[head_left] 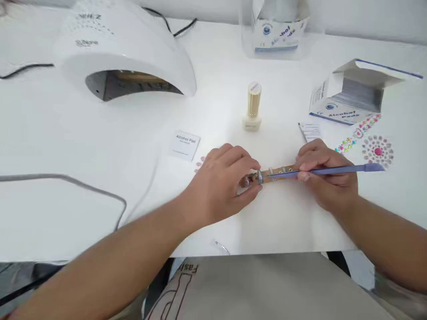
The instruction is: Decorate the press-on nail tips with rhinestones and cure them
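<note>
Two hands meet just in front of the polish bottle, on the person's side of it, low over the white table. The left hand, in front of the bottle and a little to its left, has thumb and fingertips closed on one end of a wooden stick. The stick lies flat and runs rightward, with small nail tips set along its top. That pinch seems meant to stop the stick rolling or sliding. The right hand, in front of the bottle and to its right, rests across the stick's other end. Its fingers are clamped pen-fashion on a slim purple tool. The tool lies nearly level along the stick, its point close to the left fingers; whether it touches a nail tip is too small to tell. The low grip lets the heel of the hand rest on the table for steadiness. An alcohol pad sachet lies left of the bottle, near the left hand. A nail lamp stands well off to the bottle's left and behind it. Right of the bottle are an open box of alcohol pads and a gem sticker sheet, both within the right hand's reach.
</note>
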Demonstrator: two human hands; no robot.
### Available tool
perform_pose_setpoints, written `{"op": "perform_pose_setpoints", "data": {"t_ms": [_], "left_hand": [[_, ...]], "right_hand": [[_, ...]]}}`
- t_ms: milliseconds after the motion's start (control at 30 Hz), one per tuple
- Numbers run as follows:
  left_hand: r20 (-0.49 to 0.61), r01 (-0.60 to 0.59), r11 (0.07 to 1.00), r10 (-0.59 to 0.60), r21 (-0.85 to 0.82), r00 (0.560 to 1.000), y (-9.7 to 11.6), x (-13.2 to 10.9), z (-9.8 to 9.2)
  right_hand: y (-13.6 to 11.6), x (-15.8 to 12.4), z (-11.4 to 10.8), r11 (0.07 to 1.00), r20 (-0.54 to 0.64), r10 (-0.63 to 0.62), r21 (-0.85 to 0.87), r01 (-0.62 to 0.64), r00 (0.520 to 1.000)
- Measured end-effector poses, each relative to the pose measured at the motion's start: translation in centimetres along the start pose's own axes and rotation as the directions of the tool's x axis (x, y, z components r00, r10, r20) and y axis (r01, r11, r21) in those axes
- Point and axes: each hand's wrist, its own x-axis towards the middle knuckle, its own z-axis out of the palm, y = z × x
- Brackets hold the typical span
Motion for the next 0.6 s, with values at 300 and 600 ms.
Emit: {"op": "perform_pose_setpoints", "data": {"t_ms": [300,600], "left_hand": [[-0.017,0.0,1.0,0.0,-0.01,1.0,0.05,0.15,0.06],[-0.02,-0.003,1.0,0.003,-0.017,1.0,0.07,0.18,0.1]], "right_hand": [[-0.24,-0.08,0.17,0.998,-0.01,0.056,-0.026,-0.056,0.998],[-0.32,0.05,0.17,0.997,-0.027,0.042,-0.057,-0.044,0.999]]}}
